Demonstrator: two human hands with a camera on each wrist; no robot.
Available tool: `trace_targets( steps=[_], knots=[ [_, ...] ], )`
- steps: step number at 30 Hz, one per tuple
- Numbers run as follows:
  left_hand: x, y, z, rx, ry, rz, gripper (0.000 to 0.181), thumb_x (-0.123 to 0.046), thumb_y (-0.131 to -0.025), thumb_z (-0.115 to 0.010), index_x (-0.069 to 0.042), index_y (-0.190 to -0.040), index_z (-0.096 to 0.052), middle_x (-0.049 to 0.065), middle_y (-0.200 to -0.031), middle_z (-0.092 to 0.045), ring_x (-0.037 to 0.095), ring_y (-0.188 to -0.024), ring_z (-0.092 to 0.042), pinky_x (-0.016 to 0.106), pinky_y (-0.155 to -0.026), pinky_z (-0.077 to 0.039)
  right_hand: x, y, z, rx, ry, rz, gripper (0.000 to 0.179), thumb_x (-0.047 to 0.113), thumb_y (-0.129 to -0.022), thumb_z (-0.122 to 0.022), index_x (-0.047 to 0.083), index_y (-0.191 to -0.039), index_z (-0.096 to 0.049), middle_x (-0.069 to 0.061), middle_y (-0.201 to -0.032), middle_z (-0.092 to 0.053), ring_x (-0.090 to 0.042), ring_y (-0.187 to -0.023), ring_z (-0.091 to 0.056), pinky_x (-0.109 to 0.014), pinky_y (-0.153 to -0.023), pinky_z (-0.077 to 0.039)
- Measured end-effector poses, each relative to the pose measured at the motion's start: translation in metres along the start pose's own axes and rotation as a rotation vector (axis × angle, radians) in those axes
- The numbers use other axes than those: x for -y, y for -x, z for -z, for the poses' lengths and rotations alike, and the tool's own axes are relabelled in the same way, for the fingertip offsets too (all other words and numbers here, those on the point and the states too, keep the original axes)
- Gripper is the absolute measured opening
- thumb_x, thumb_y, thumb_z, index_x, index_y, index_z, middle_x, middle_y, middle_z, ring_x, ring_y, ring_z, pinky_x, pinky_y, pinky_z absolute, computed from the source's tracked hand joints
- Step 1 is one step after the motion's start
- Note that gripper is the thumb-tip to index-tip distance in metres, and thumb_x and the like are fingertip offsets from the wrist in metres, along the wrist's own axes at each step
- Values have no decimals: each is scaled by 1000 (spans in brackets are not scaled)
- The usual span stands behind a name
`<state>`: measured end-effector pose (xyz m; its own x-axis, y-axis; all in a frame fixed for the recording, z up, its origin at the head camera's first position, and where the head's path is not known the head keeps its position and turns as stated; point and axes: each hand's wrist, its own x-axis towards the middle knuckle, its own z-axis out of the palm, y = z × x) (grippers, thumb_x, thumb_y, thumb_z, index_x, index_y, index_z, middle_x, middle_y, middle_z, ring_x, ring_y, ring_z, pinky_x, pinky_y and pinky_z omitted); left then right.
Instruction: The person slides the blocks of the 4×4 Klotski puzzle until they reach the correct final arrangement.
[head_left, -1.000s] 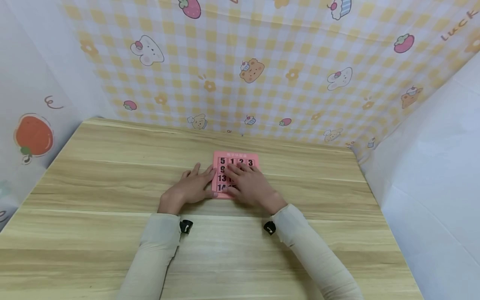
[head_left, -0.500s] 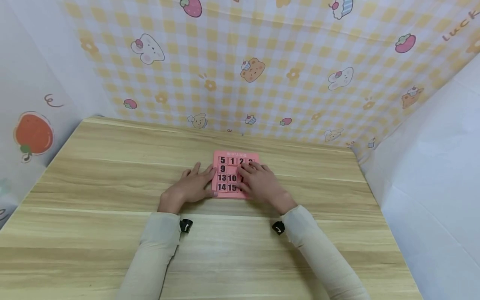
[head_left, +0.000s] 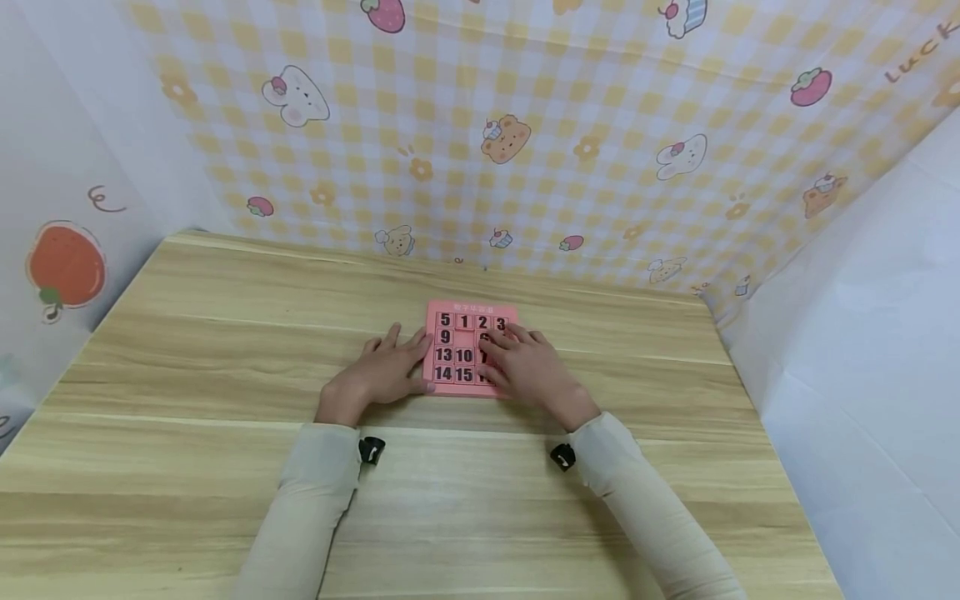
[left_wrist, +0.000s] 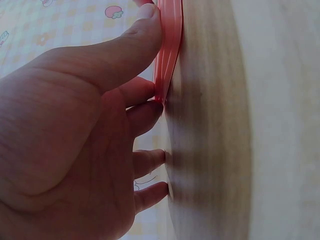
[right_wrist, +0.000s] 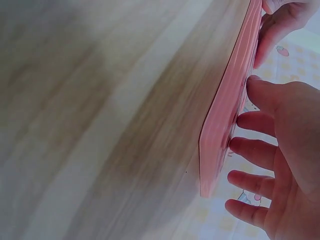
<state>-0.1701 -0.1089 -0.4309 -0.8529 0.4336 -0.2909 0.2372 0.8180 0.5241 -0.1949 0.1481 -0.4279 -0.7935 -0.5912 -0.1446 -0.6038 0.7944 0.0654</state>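
A pink sliding number puzzle (head_left: 464,390) lies flat on the wooden table, its black-numbered tiles in rows. The gap (head_left: 464,338) sits right of the 9 and below the 1. My left hand (head_left: 381,375) holds the puzzle at its left side, thumb by the near left corner; two of its fingers rest on the table in the left wrist view. Over the right-hand tiles, my right hand (head_left: 531,367) has its fingers spread and touching or just above them, covering several numbers. In the right wrist view, the puzzle's pink side (right_wrist: 225,120) shows beside the right fingertips.
The light wooden table (head_left: 225,483) extends around the puzzle. A yellow checked cloth (head_left: 450,125) with cartoon prints hangs behind it, and white sheets (head_left: 862,350) stand at both sides. Each wrist carries a small black device (head_left: 371,450).
My right hand has moved rightward across the puzzle, uncovering the gap and the 10 and 15 tiles; lately it has shifted only slightly. My left hand stays in place.
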Motion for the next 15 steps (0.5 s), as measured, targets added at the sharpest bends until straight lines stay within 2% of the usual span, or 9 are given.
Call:
trace_targets(
  steps=[15],
  knots=[
    [3, -2, -1, -3, -7, -18, 85, -44, -95, -62, -9, -158, -18, 10, -166, -11, 45, -150, 5, 61, -121, -3, 1, 1, 1, -11, -7, 9, 53, 51, -104, -40, 22, -148, -49, -2, -156, -42, -31, -144, -36, -55, -115, -33]
  ],
)
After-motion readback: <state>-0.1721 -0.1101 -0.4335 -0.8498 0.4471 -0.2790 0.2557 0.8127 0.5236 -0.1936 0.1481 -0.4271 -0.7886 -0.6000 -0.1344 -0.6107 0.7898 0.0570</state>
